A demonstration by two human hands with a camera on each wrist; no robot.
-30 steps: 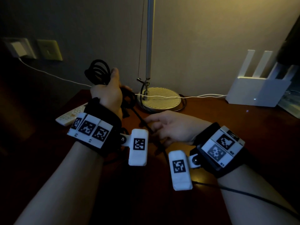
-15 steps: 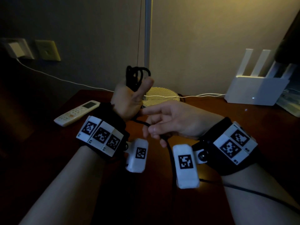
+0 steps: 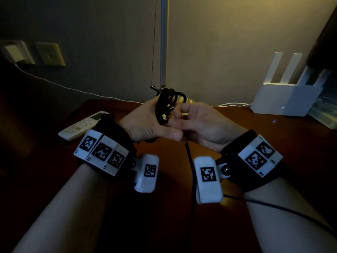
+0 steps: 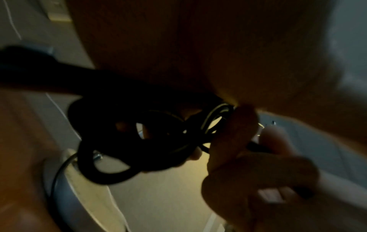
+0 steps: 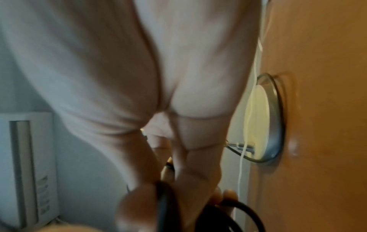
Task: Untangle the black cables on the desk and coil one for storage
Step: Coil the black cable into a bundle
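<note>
A coil of black cable (image 3: 166,105) stands up out of my left hand (image 3: 151,123), which grips it above the desk's middle. In the left wrist view the coil (image 4: 127,141) shows as several dark loops in front of the palm. My right hand (image 3: 198,123) meets the left one from the right, its fingers curled round the cable where it leaves the coil. The loose length of black cable (image 3: 191,172) drops from between the hands towards me. In the right wrist view the cable (image 5: 164,202) runs through my curled fingers.
A lamp with a round base (image 5: 266,119) and a thin pole (image 3: 163,42) stands just behind the hands. A white remote (image 3: 82,126) lies to the left, a white router (image 3: 286,95) at the back right. A white wire (image 3: 60,84) runs along the wall.
My left hand has swung with the coil from the left to the desk's middle. My right hand has risen to meet it and now holds the cable right at the coil.
</note>
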